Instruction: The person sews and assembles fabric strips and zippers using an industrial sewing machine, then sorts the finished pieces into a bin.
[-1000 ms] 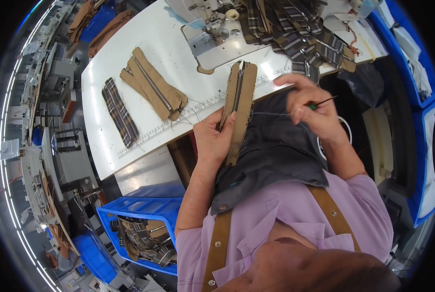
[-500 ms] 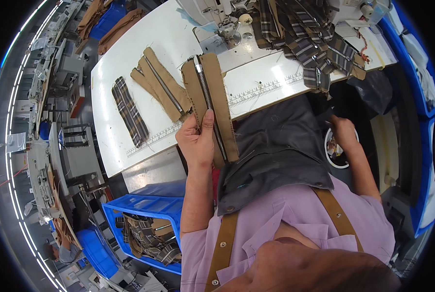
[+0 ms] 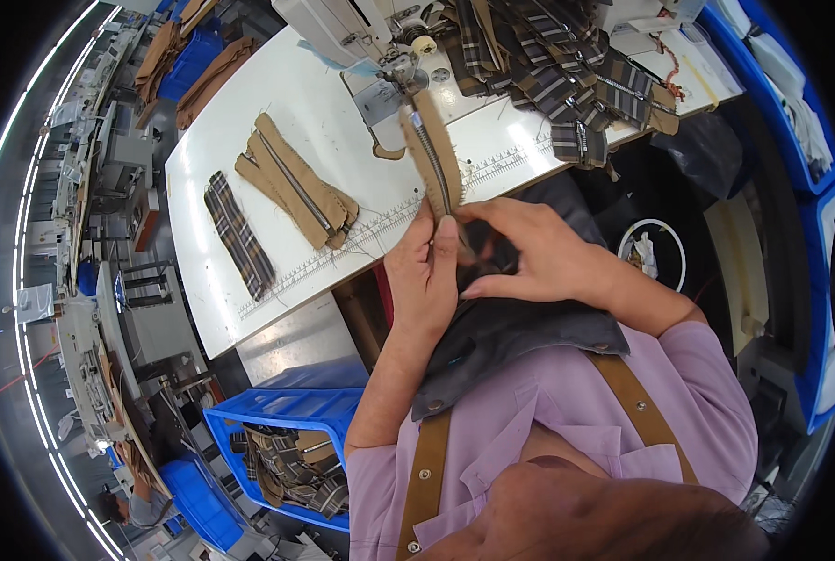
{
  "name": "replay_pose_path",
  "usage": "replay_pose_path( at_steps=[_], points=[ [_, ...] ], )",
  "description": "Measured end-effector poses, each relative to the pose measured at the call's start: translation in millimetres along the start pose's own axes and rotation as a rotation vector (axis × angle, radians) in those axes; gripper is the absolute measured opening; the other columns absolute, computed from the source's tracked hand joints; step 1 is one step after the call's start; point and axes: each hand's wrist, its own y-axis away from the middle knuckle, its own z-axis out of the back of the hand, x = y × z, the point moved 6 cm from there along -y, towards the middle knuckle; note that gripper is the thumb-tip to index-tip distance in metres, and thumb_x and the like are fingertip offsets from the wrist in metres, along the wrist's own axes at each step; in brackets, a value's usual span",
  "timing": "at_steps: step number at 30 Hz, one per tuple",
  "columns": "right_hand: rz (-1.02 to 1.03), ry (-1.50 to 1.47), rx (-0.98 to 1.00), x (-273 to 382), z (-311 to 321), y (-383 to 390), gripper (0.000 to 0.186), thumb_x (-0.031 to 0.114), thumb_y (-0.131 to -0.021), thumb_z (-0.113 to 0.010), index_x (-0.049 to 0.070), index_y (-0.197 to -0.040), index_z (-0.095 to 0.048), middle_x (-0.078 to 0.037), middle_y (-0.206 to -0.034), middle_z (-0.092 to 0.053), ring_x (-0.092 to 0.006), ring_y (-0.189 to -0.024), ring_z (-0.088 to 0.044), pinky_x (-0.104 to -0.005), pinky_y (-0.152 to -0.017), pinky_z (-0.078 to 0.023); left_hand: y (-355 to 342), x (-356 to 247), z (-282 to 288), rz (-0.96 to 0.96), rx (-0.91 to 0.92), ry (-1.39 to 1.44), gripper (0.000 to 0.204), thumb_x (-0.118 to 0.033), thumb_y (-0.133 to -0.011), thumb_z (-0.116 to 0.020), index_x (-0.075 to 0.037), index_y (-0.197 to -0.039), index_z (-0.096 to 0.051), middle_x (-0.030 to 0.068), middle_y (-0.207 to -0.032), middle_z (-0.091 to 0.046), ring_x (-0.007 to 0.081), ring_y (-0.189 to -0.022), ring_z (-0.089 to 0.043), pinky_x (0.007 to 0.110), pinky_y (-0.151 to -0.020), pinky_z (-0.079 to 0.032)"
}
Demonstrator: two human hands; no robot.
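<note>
My left hand (image 3: 422,276) grips an upright tan strip (image 3: 438,154) with a metal zipper down its middle, thumb over the lower part. My right hand (image 3: 539,262) is beside that lower part, index finger at the strip and thumb apart from it, other fingers curled and partly hidden. Two or so stacked tan zipper pieces (image 3: 296,182) and a plaid strip (image 3: 238,234) lie to the left on the white table (image 3: 202,309). A sewing machine (image 3: 347,37) stands beyond the strip, and a pile of plaid zipper pieces (image 3: 567,70) lies to its right.
A blue crate (image 3: 240,411) of plaid pieces is below left. A white-rimmed bin (image 3: 679,257) and blue containers (image 3: 815,140) are at right. A dark apron (image 3: 520,332) covers my lap. A co-worker (image 3: 142,505) and other machines are far left.
My right hand dropped to the bin with a green-handled tool, then came back to the strip without it visible. My left hand shifted leftward, then back right, with the strip.
</note>
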Motion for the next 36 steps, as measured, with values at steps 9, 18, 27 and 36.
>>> replay_pose_path(
  at_steps=[9,18,27,36],
  points=[
    [-0.204,-0.460,0.165,-27.6,-11.9,-11.5,0.021,0.015,-0.099,-0.058,-0.002,-0.087,-0.057,-0.004,-0.075,-0.059,-0.0100,-0.066,-0.058,-0.0273,-0.059,-0.048,6.1,18.5,23.6,0.082,0.038,0.486,0.055,-0.024,-0.101,-0.058,0.007,-0.142,-0.041,0.0186,-0.149,-0.042,0.0233,-0.120,-0.059,0.027,-0.087,-0.056],
    [-0.111,-0.366,0.436,-33.2,-24.4,-12.2,0.017,0.016,-0.100,-0.055,-0.001,-0.096,-0.061,-0.003,-0.075,-0.058,-0.0060,-0.068,-0.053,-0.0242,-0.065,-0.043,-3.1,40.1,7.3,0.181,0.087,0.811,0.050,-0.013,-0.083,-0.081,0.002,-0.124,-0.057,0.0088,-0.113,-0.068,0.0143,-0.098,-0.065,0.029,-0.087,-0.053],
    [-0.188,-0.032,-0.041,-21.6,13.3,-20.7,0.018,0.011,-0.089,-0.065,0.002,-0.105,-0.065,-0.009,-0.087,-0.069,-0.0202,-0.066,-0.065,-0.0300,-0.060,-0.052,-1.4,46.8,18.0,0.235,-0.197,0.797,0.025,0.005,-0.086,-0.070,0.001,-0.110,-0.063,0.0069,-0.104,-0.069,0.0120,-0.090,-0.066,0.027,-0.083,-0.053],
    [0.092,0.092,0.019,-7.4,-1.3,-28.7,0.012,0.011,-0.080,-0.072,0.004,-0.087,-0.067,-0.007,-0.078,-0.064,-0.0238,-0.069,-0.065,-0.0348,-0.058,-0.052,-1.2,30.4,19.6,0.106,-0.185,0.606,0.022,0.002,-0.087,-0.072,0.000,-0.107,-0.063,0.0042,-0.101,-0.068,0.0091,-0.087,-0.062,0.024,-0.080,-0.050]
  ],
)
